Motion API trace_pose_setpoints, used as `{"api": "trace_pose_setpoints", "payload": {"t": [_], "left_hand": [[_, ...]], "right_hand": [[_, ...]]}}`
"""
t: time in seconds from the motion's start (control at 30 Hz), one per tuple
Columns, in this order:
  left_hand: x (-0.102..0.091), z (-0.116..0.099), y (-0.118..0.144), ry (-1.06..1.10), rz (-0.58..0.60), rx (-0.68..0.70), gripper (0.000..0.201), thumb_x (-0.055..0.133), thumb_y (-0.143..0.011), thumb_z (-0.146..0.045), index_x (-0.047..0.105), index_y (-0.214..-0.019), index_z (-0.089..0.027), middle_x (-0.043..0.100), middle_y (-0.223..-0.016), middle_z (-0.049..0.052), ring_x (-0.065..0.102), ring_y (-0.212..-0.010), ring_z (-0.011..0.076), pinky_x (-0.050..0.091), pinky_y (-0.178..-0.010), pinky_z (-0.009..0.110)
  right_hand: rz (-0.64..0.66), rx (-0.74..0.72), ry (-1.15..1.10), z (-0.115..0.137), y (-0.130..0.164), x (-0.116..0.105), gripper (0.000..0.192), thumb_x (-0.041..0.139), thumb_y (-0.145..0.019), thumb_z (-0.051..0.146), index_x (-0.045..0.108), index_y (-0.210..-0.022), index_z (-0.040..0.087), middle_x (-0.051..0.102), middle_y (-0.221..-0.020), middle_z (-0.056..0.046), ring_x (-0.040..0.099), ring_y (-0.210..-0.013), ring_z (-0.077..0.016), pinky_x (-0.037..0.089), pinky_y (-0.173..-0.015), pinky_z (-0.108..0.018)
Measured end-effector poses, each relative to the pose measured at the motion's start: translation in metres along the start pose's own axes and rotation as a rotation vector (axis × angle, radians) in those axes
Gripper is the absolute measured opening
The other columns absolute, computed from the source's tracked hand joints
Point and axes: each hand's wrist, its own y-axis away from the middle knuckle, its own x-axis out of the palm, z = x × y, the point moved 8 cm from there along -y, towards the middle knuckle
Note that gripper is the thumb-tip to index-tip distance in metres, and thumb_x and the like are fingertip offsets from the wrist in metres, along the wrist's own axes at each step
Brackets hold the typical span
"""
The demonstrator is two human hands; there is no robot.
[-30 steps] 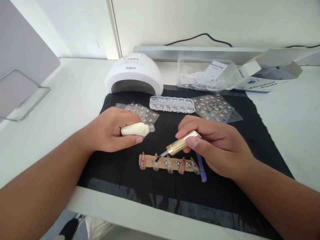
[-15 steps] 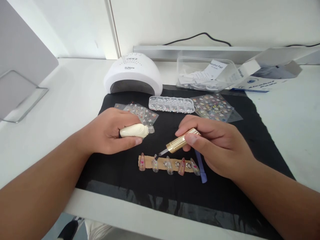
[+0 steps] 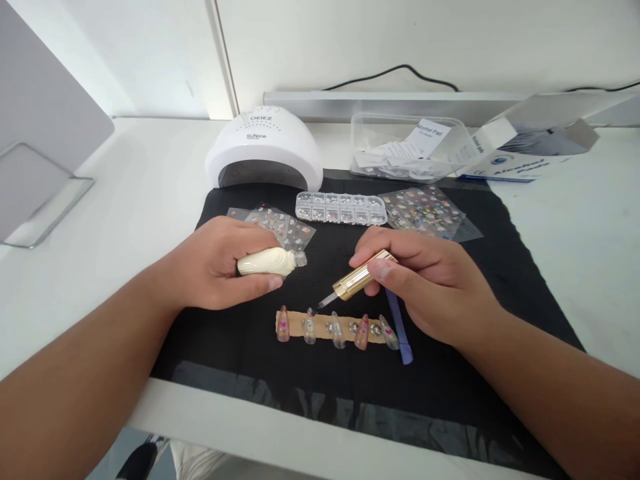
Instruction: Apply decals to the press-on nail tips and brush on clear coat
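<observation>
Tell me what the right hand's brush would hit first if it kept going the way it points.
Probably the second press-on nail from the left on the tan strip. The right hand aims the gold-handled brush down-left, its tip just above that nail; the depth is hard to judge.

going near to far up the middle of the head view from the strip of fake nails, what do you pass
Strip of fake nails → brush with gold cap in the right hand → clear bead organizer → clear tub of alcohol pads

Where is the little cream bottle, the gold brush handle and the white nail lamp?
cream bottle point(image 3: 264, 261), head view, middle of its body in the left hand.
gold brush handle point(image 3: 356, 283), head view, middle of the gold cap.
white nail lamp point(image 3: 264, 143), head view, top of dome.
</observation>
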Motion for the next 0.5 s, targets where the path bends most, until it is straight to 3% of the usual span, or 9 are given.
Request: {"api": "trace_pose_setpoints", "payload": {"t": [0.07, 0.23, 0.4, 0.5], "left_hand": [[0.0, 0.0, 0.0, 0.002, 0.004, 0.0, 0.017, 0.06, -0.093, -0.028, 0.056, -0.08, -0.019, 0.046, -0.06, -0.005, 0.041, -0.053, 0.0112, 0.029, -0.051, 0.026], [-0.001, -0.002, -0.001, -0.011, 0.0, 0.011, 0.019, 0.059, -0.093, -0.028, 0.054, -0.077, -0.02, 0.043, -0.06, -0.005, 0.039, -0.053, 0.011, 0.028, -0.051, 0.026], [-0.001, -0.003, -0.001, -0.043, 0.008, 0.015, 0.02, 0.059, -0.093, -0.028, 0.052, -0.076, -0.02, 0.042, -0.059, -0.005, 0.039, -0.052, 0.011, 0.029, -0.051, 0.025], [-0.001, -0.003, -0.001, -0.047, 0.008, 0.015, 0.019, 0.058, -0.093, -0.027, 0.053, -0.077, -0.019, 0.043, -0.06, -0.005, 0.04, -0.052, 0.011, 0.029, -0.052, 0.025]], "right_hand": [[0.01, 0.008, -0.078, 0.0, 0.001, 0.001, 0.024, 0.069, -0.09, 0.045, 0.072, -0.082, 0.022, 0.066, -0.068, -0.001, 0.059, -0.054, -0.013, 0.047, -0.05, -0.027], [0.2, 0.062, -0.207, 0.001, 0.006, 0.019, 0.026, 0.064, -0.093, 0.047, 0.068, -0.089, 0.021, 0.068, -0.073, -0.002, 0.064, -0.05, -0.0133, 0.051, -0.043, -0.026], [0.062, 0.014, -0.03, 0.001, 0.001, 0.007, 0.018, 0.067, -0.091, 0.035, 0.07, -0.082, 0.02, 0.067, -0.067, -0.001, 0.06, -0.053, -0.0114, 0.049, -0.048, -0.023], [0.034, 0.008, -0.059, 0.001, 0.002, 0.005, 0.018, 0.067, -0.091, 0.035, 0.071, -0.083, 0.02, 0.065, -0.066, -0.001, 0.059, -0.054, -0.0118, 0.049, -0.049, -0.024]]}}
